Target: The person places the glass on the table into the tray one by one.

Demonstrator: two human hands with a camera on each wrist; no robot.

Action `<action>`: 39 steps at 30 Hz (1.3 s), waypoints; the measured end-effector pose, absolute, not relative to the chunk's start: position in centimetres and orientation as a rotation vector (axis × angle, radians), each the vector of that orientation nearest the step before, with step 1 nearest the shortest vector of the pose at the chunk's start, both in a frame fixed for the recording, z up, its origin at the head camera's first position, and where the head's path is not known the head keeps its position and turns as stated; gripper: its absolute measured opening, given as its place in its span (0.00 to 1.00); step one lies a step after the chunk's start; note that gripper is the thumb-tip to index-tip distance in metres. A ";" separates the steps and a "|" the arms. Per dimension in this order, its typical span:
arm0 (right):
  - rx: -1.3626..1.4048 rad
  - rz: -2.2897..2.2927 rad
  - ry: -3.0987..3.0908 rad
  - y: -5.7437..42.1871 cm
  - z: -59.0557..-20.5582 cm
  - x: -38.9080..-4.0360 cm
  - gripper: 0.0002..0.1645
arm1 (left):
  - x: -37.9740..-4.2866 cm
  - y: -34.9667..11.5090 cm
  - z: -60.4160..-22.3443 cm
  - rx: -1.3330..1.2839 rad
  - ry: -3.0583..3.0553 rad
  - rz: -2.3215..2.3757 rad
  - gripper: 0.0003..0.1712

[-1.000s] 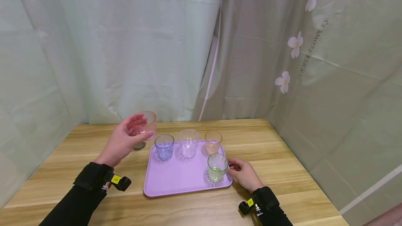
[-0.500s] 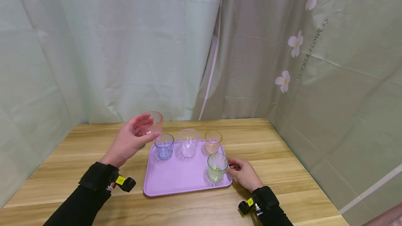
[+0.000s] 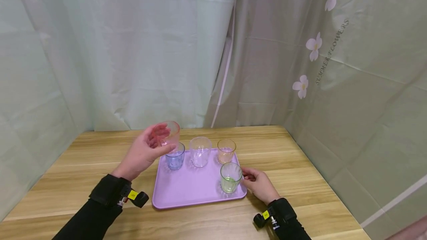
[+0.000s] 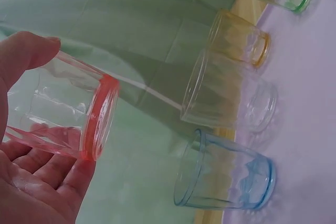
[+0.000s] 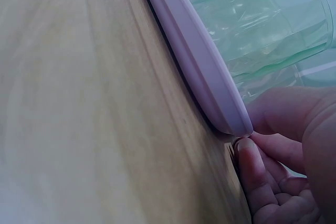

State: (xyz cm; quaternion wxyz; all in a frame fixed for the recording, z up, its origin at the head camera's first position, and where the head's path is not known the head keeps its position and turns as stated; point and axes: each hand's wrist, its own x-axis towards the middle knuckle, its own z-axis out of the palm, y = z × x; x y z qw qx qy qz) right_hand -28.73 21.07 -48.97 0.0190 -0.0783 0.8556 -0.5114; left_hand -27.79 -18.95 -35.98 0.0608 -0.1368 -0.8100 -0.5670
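My left hand point(image 3: 141, 155) holds a pink-tinted glass point(image 3: 171, 134) in the air, thumb on one side and fingers on the other. It hangs over the back left corner of a purple tray point(image 3: 190, 190), in front of a blue glass point(image 3: 175, 161) in the head view. In the left wrist view the pink glass point(image 4: 97, 119) has a red base and looks empty. At the tray's right edge, my right hand point(image 3: 261, 187) pinches the rim; the right wrist view has the thumb and a finger at the tray edge point(image 5: 202, 56). A green glass point(image 3: 230, 180) stands beside that hand.
Along the tray's back, a clear glass point(image 3: 200, 155) and an amber glass point(image 3: 226, 153) stand upright, to the right of the blue one. The tray rests on a wooden table point(image 3: 300, 180). Pale curtains point(image 3: 150, 55) hang behind and at the sides.
My left hand has carried the pink glass rightward, from left of the tray to over its back left corner. My right hand and the glasses on the tray have stayed put.
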 end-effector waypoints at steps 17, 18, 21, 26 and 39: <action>-0.235 -1.615 2.650 20.9 -48.7 -28.6 0.27 | -27.2 -17.3 -37.4 -0.481 -2.435 -1.810 0.47; -0.240 -1.618 2.650 20.9 -48.7 -28.6 0.27 | -27.2 -17.1 -37.4 -0.484 -2.437 -1.816 0.47; -0.251 -1.626 2.657 20.9 -48.8 -28.7 0.27 | -27.1 -16.7 -37.7 -0.482 -2.448 -1.834 0.47; -0.255 -1.622 2.663 20.8 -48.8 -28.7 0.27 | -26.9 -16.1 -38.2 -0.474 -2.451 -1.859 0.47; -0.277 -1.592 2.672 20.9 -48.6 -28.4 0.27 | -26.6 -14.7 -40.3 -0.480 -2.455 -1.927 0.45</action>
